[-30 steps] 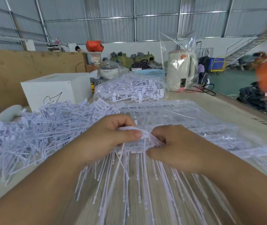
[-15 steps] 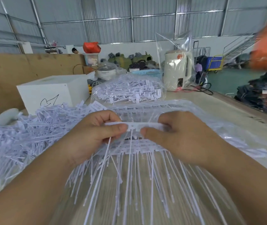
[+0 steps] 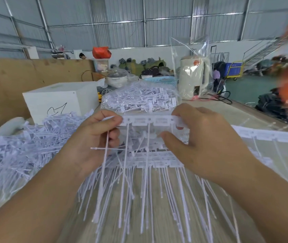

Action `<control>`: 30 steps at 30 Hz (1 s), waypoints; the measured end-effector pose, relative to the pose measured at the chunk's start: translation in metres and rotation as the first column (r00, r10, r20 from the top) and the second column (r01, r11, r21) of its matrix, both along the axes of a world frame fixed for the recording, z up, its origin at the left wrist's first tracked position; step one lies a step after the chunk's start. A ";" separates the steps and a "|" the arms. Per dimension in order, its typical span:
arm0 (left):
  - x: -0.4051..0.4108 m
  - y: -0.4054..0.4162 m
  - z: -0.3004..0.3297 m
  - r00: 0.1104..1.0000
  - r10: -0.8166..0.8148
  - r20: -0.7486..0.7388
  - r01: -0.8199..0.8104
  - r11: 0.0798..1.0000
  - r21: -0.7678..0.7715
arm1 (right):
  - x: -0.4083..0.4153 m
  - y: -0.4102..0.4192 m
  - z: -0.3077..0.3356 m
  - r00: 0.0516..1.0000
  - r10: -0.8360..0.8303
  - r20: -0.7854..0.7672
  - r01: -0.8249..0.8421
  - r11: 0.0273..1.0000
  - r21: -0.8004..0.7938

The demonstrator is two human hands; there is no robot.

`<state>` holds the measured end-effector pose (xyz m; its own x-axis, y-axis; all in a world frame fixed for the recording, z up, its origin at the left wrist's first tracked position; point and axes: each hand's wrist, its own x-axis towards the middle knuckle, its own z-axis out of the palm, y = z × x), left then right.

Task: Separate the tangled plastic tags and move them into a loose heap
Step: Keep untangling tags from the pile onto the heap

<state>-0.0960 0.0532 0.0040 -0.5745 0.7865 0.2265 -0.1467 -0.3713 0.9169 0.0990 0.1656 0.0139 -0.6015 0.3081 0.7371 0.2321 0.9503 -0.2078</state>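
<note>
A joined strip of white plastic tags [image 3: 147, 120] is held up above the table, its long thin tails hanging down toward me. My left hand [image 3: 90, 144] pinches the strip's left end between thumb and forefinger. My right hand [image 3: 204, 139] grips its right end. Under them lie more joined rows of tags [image 3: 157, 160] with their tails spread over the wooden table [image 3: 157, 216]. A loose heap of separated tags [image 3: 22, 151] covers the table at the left.
A clear bag full of tags [image 3: 139, 100] lies behind the hands. A white box [image 3: 59, 100] stands at the back left, a bagged kettle [image 3: 193, 78] at the back right. More joined rows [image 3: 266, 135] lie to the right. A brown board [image 3: 8, 85] borders the left.
Both hands rose and moved apart, stretching the strip of tags out flat between them. One second ago the hands were close together on a bunched strip.
</note>
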 end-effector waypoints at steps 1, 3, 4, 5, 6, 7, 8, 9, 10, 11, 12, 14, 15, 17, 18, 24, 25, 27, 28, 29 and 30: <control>0.000 -0.001 0.001 1.000 -0.015 0.019 0.015 1.000 0.011 | 0.000 0.000 0.000 1.000 0.001 -0.022 -0.001 1.000 0.009; 0.001 -0.002 0.003 0.996 -0.050 0.072 0.047 0.998 0.035 | 0.001 0.000 0.002 0.999 0.005 -0.053 -0.004 1.000 0.030; 0.001 -0.003 0.004 0.992 -0.072 0.108 0.066 0.997 0.051 | 0.001 -0.001 0.002 0.998 0.008 -0.062 -0.005 0.999 0.043; 0.001 -0.004 0.004 0.985 -0.097 0.142 0.088 0.994 0.068 | 0.002 -0.002 0.003 0.997 0.012 -0.074 -0.007 0.998 0.060; 0.001 -0.005 0.005 0.978 -0.126 0.163 0.113 0.990 0.086 | 0.002 -0.003 0.004 0.995 0.020 -0.097 -0.012 0.997 0.077; 0.001 -0.007 0.006 0.972 -0.160 0.173 0.143 0.984 0.104 | 0.003 -0.005 0.004 0.991 0.029 -0.129 -0.016 0.995 0.098; 0.001 -0.008 0.006 0.965 -0.196 0.172 0.176 0.976 0.125 | 0.004 -0.006 0.005 0.985 0.039 -0.167 -0.018 0.992 0.125; 0.002 -0.009 0.006 0.959 -0.231 0.165 0.208 0.967 0.147 | 0.005 -0.008 0.006 0.977 0.054 -0.207 -0.021 0.987 0.159; 0.003 -0.010 0.007 0.955 -0.257 0.151 0.232 0.959 0.164 | 0.007 -0.010 0.007 0.966 0.082 -0.247 -0.034 0.980 0.194; 0.005 -0.011 0.008 0.957 -0.263 0.123 0.242 0.957 0.163 | 0.008 -0.012 0.009 0.951 0.127 -0.281 -0.063 0.972 0.226; 0.007 -0.011 0.008 0.967 -0.243 0.077 0.231 0.963 0.137 | 0.010 -0.013 0.010 0.935 0.181 -0.305 -0.104 0.962 0.253; 0.011 -0.008 0.008 0.991 -0.133 -0.017 0.134 0.990 0.043 | 0.012 -0.013 0.011 0.915 0.251 -0.317 -0.163 0.947 0.278; 0.012 -0.006 0.008 0.996 -0.071 -0.047 0.071 0.997 0.005 | 0.012 -0.012 0.011 0.919 0.244 -0.308 -0.162 0.949 0.269; 0.013 -0.003 0.007 0.996 0.027 -0.085 -0.029 0.999 -0.031 | 0.011 -0.008 0.010 0.942 0.197 -0.272 -0.135 0.964 0.228; 0.012 -0.002 0.008 0.993 0.062 -0.097 -0.066 0.997 -0.033 | 0.011 -0.006 0.009 0.952 0.176 -0.251 -0.124 0.970 0.210; 0.009 -0.008 0.013 0.997 0.072 0.012 -0.073 0.990 0.122 | 0.009 0.001 0.013 0.997 0.030 -0.076 -0.023 0.996 0.087; 0.009 -0.008 0.014 0.998 0.065 0.028 -0.068 0.986 0.152 | 0.009 0.002 0.014 1.000 0.007 -0.018 -0.006 0.998 0.061; 0.010 -0.009 0.015 0.998 0.052 0.041 -0.059 0.980 0.190 | 0.009 0.003 0.014 0.996 -0.023 0.090 0.023 1.000 0.001; 0.011 -0.009 0.015 0.998 0.049 0.038 -0.055 0.979 0.198 | 0.010 0.003 0.015 0.992 -0.029 0.126 0.031 0.999 -0.016; 0.013 -0.009 0.015 0.999 0.044 0.032 -0.049 0.977 0.206 | 0.010 0.003 0.015 0.990 -0.031 0.135 0.033 0.999 -0.013; 0.014 -0.009 0.016 0.999 0.035 0.022 -0.039 0.976 0.216 | 0.011 0.003 0.016 0.993 -0.033 0.114 0.033 0.999 0.007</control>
<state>-0.0824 0.0445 0.0199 -0.6078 0.6982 0.3784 -0.1447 -0.5659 0.8117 0.1098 0.1689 0.0296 -0.6714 0.3256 0.6657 0.2851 0.9427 -0.1736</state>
